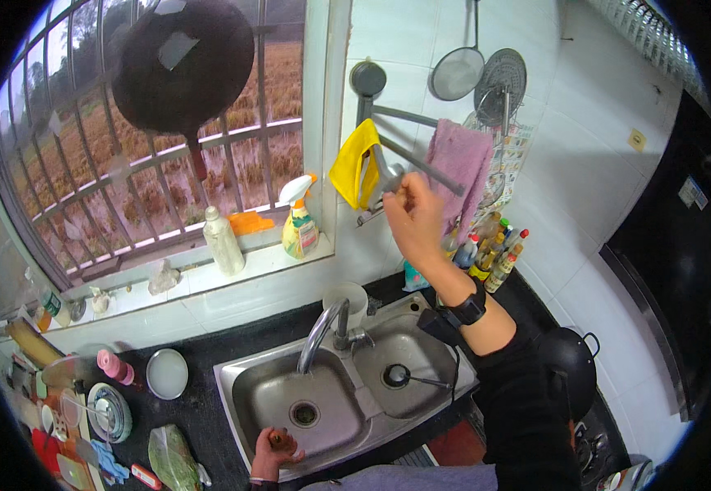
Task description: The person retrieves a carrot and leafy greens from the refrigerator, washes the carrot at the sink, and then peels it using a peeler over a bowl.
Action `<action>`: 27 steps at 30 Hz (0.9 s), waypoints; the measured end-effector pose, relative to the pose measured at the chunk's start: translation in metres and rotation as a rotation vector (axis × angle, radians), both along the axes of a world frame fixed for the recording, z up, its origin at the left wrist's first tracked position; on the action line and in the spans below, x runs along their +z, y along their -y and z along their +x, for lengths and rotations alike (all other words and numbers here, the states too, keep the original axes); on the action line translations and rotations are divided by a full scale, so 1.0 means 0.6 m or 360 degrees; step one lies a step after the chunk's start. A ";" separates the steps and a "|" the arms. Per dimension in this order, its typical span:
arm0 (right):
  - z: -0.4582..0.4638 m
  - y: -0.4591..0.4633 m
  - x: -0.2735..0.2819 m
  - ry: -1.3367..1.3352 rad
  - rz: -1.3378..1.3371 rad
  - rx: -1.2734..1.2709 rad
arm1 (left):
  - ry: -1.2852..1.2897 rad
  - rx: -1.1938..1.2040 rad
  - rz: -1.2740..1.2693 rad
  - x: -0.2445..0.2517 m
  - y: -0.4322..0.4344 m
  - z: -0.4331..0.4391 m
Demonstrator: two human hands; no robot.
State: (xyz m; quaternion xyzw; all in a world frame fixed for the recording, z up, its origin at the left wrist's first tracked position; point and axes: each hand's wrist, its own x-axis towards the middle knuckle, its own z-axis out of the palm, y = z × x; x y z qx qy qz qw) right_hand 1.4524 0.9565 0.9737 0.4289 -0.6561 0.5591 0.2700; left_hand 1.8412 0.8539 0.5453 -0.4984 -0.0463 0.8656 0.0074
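My right hand [415,215] is raised to the wall rack [417,162], its fingers curled beside a shiny metal utensil [394,175]. Whether the fingers grip that utensil is hidden. A yellow cloth [355,162] hangs on a rack arm just left of the hand, and a pink towel [458,166] drapes over the arms on its right. Low in the view, my left hand [275,453] is over the front edge of the double-bowl steel sink [306,393], palm upward with bent fingers. A small brownish spot shows in that palm; I cannot tell if it is an object.
A chrome faucet [324,331] arches over the left bowl; a black ladle [401,375] lies in the right one. Sauce bottles [490,258] crowd the corner. A spray bottle [300,224] stands on the sill. Left are a white plate [167,374] and bagged greens [173,457]; right, a wok [570,368].
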 end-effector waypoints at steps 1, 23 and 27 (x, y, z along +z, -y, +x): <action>0.012 -0.007 0.000 -0.0065 0.0004 -0.0064 | 0.0016 0.0000 0.0015 0.002 -0.002 0.001; -0.133 -0.011 -0.589 0.0585 0.1677 0.0348 | -0.0145 -0.0017 -0.0394 0.056 -0.045 0.021; -0.143 0.005 -0.606 0.0406 0.1716 0.0281 | -0.0123 0.0100 -0.0403 0.056 -0.055 0.029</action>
